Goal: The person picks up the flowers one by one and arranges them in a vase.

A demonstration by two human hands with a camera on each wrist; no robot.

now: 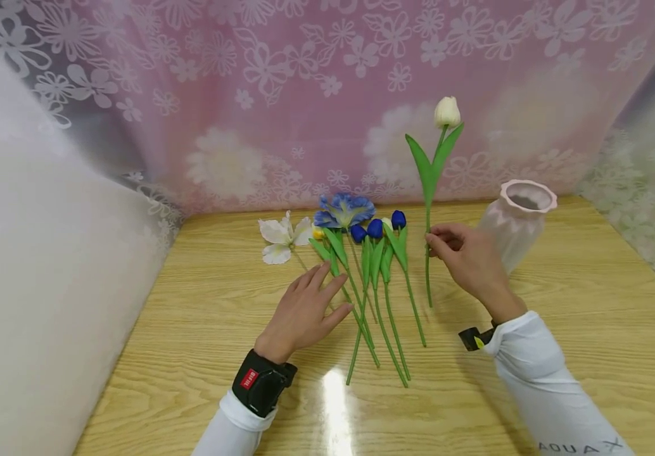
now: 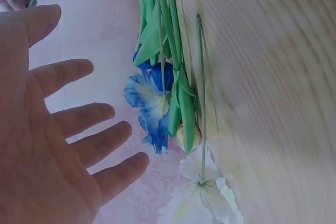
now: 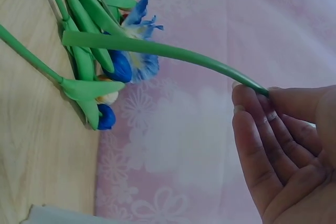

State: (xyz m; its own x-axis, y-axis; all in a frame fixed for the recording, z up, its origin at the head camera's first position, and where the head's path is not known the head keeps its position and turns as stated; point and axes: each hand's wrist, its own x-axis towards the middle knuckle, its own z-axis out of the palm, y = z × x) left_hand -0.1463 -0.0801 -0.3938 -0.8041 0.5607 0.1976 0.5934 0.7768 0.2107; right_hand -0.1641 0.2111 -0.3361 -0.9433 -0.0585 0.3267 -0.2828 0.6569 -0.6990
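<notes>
In the head view my right hand pinches the green stem of a white tulip between thumb and fingertips and holds it upright above the table. The right wrist view shows the lower stem running out from that pinch. My left hand hovers over the stems of the flowers on the table, its fingers spread and holding nothing. Beneath and beyond it lie several blue tulips, a blue iris-like flower, a white broad-petalled flower and a partly hidden yellow bloom.
A pale pink vase with a scalloped rim stands behind my right hand. The wooden table meets a pink flowered curtain at the back. A white surface borders the left side.
</notes>
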